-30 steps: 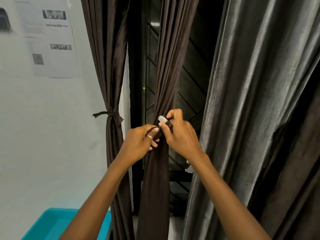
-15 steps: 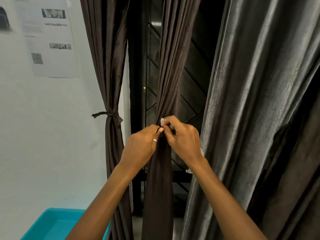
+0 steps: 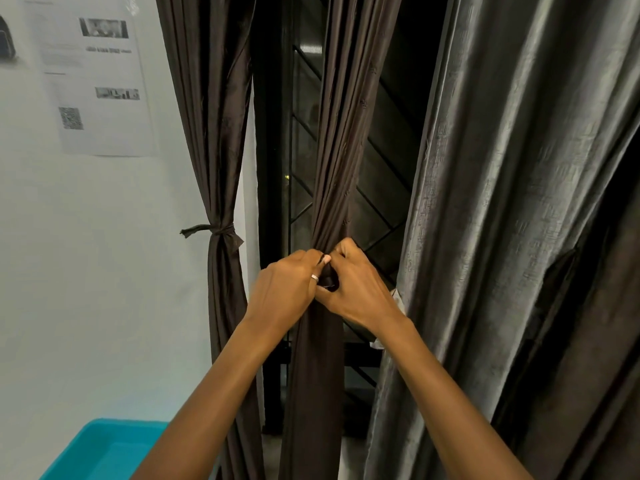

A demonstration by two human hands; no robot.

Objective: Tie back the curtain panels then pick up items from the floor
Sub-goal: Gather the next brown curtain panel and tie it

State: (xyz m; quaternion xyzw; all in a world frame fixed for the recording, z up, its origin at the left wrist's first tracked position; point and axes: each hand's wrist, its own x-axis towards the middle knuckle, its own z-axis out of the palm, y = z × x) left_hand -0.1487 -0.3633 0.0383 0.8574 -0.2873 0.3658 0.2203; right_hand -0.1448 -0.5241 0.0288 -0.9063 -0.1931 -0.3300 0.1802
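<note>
Together, hands pinch middle panel.

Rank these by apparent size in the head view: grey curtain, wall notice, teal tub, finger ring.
1. grey curtain
2. wall notice
3. teal tub, only partly in frame
4. finger ring

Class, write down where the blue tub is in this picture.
The blue tub sits in the bottom-left corner of the head view, below the white wall and just left of the tied curtain panel.
</note>
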